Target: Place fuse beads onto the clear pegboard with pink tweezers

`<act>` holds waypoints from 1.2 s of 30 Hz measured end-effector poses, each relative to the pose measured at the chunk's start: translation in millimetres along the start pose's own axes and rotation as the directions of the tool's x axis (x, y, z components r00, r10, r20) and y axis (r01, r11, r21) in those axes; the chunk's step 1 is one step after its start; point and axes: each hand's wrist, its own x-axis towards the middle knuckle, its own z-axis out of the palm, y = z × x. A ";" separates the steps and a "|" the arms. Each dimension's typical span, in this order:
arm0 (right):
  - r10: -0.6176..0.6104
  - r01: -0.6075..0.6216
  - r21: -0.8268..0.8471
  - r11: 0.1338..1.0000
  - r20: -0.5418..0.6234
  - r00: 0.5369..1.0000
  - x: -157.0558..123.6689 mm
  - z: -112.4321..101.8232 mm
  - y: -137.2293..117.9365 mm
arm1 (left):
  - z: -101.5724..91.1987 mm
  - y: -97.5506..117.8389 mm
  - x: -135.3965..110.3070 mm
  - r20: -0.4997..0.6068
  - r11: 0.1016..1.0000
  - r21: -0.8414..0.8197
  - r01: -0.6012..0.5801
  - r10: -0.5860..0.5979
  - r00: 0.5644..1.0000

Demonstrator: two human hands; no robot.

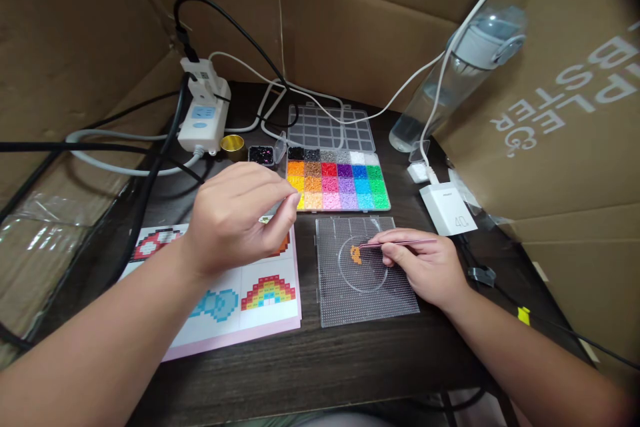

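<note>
Left hand (239, 217) raised near bead box (339, 180), fingers pinched, contents unclear; right hand (426, 267) over pegboard (360, 307), gripping tweezers (376, 244).

Cardboard walls (350, 33) (white lettering (575, 78) at right); dark wood-grain table (250, 383) below

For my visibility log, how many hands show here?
2: the left hand, partly blocking the pattern sheet; the right hand, holding tweezers over the clear pegboard.
</note>
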 end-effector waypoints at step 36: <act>0.064 -0.052 0.150 0.987 -0.081 0.995 100.5 64.8 -38.9 | -9.6 1.6 1.3 0.007 1.000 -0.016 0.020 -0.019 1.000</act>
